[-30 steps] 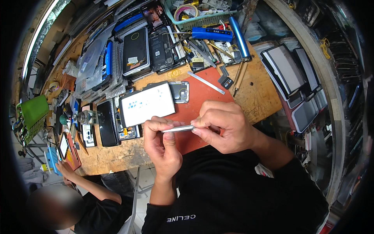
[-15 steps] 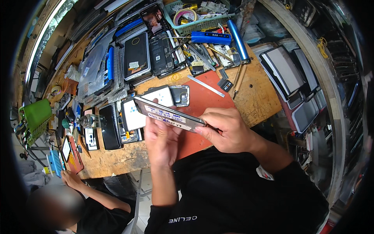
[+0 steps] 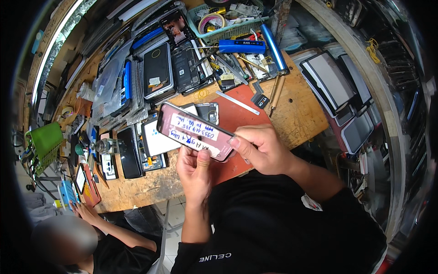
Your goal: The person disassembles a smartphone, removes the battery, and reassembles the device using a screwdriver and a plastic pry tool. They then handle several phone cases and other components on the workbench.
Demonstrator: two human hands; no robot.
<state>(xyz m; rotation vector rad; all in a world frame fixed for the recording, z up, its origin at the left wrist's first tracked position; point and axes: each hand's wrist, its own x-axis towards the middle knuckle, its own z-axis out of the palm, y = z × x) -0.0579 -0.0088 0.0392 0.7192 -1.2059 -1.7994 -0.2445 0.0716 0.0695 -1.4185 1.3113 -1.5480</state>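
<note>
A smartphone (image 3: 171,111) with a lit pinkish screen is held up over the bench, its face tilted toward me. Strips of paper tape with handwriting (image 3: 194,132) cross its screen. My left hand (image 3: 194,169) grips the lower long edge, thumb on the front and fingers behind. My right hand (image 3: 262,148) pinches the phone's right end, with the thumb on the front corner. Beneath the phone lies a red mat (image 3: 242,123). Behind it, partly hidden, are white-backed panels (image 3: 153,139) and an opened phone part (image 3: 211,112).
A metal ruler (image 3: 237,102) and wooden-handled tools (image 3: 277,93) lie beyond the phone. Stacked phone parts (image 3: 157,73), a blue device (image 3: 242,46) and a green basket (image 3: 219,34) fill the back. Screens (image 3: 328,82) stand at right. Another person's hand (image 3: 84,211) is at lower left.
The phone has turned from nearly edge-on to face me, and its screen is now lit. My left hand has shifted from below it to grip its lower edge, thumb on the front.
</note>
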